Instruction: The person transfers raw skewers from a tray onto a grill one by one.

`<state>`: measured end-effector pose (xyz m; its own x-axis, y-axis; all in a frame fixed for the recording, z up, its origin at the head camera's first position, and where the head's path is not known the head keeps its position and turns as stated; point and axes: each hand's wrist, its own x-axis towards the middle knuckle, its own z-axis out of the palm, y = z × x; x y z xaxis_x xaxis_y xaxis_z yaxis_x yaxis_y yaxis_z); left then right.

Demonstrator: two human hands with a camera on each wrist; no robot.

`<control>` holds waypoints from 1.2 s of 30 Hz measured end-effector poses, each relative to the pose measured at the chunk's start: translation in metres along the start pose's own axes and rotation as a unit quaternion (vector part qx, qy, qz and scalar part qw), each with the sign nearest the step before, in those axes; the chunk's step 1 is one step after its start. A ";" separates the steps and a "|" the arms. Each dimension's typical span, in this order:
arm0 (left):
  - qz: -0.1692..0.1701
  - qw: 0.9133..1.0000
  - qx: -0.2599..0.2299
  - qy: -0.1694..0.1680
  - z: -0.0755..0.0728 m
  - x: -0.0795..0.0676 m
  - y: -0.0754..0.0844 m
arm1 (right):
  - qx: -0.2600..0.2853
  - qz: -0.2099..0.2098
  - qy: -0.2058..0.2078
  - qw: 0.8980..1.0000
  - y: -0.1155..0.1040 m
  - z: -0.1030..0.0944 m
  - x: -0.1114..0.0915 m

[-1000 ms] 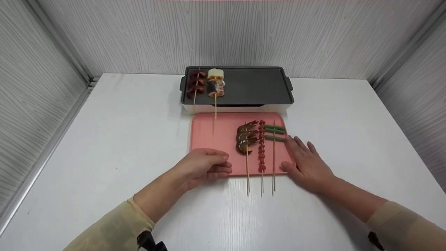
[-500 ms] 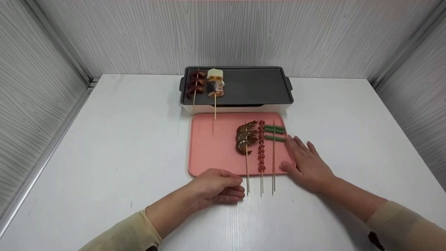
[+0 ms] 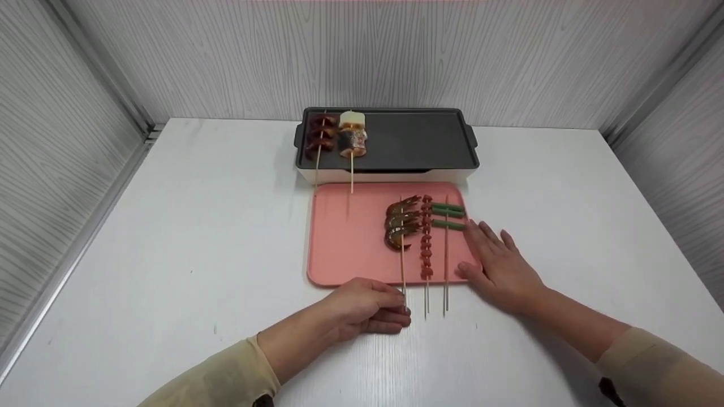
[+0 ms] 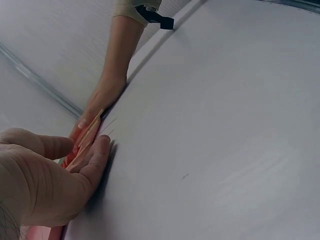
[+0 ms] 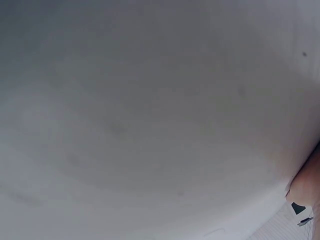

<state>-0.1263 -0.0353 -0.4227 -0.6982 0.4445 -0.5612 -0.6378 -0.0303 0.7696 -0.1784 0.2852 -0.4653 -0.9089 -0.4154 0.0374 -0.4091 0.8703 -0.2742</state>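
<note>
A pink tray [image 3: 339, 249] carries three skewers at its right: shrimp [image 3: 400, 233], small red pieces [image 3: 426, 254] and green stalks [image 3: 449, 225]. Their stick ends jut over the near edge. My left hand [image 3: 367, 308] is at the shrimp skewer's stick end, which passes by the thumb and fingers. In the left wrist view, thumb and fingertips of the left hand [image 4: 50, 185] stand apart. My right hand [image 3: 503, 268] lies with straight fingers against the tray's right edge, thumb at the near right corner. The right wrist view mostly shows blurred white tabletop [image 5: 150, 125].
Behind the tray stands a dark grill plate [image 3: 418, 138] on a white base. On its left lie a dark red skewer [image 3: 320, 135] and a white-and-dark chunky one [image 3: 352, 141], sticks over the front edge. A pale wood-grain wall [image 3: 373, 56] rises behind.
My left hand has moved from the tray's lower left, toward me and right, to the shrimp skewer's stick end. The right hand and the skewers have stayed in place.
</note>
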 end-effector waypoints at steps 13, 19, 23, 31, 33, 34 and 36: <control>0.000 1.000 -0.022 -0.001 0.004 0.002 0.001 | -0.006 0.006 0.000 1.000 -0.001 0.001 0.001; 0.001 1.000 -0.027 -0.002 0.002 0.002 0.004 | -0.004 0.005 0.000 1.000 -0.002 0.000 0.000; 0.005 1.000 -0.029 -0.004 0.001 0.002 0.005 | 0.000 0.002 0.001 1.000 -0.002 0.000 0.000; 0.011 1.000 -0.027 -0.006 -0.001 0.002 0.006 | 0.002 0.002 0.004 1.000 -0.002 0.000 0.000; 0.010 1.000 -0.027 -0.006 -0.002 0.002 0.006 | 0.002 0.003 0.003 1.000 -0.002 0.000 0.000; 0.010 1.000 -0.026 -0.007 -0.002 0.002 0.006 | 0.002 0.003 0.003 1.000 -0.001 0.000 0.000; 0.011 1.000 -0.025 -0.007 -0.003 0.002 0.006 | 0.003 0.005 0.001 1.000 -0.002 0.000 0.000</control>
<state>-0.1322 -0.0369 -0.4200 -0.7083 0.4549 -0.5398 -0.6376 -0.0843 0.7657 -0.1778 0.2837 -0.4647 -0.9129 -0.4064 0.0374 -0.4000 0.8729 -0.2794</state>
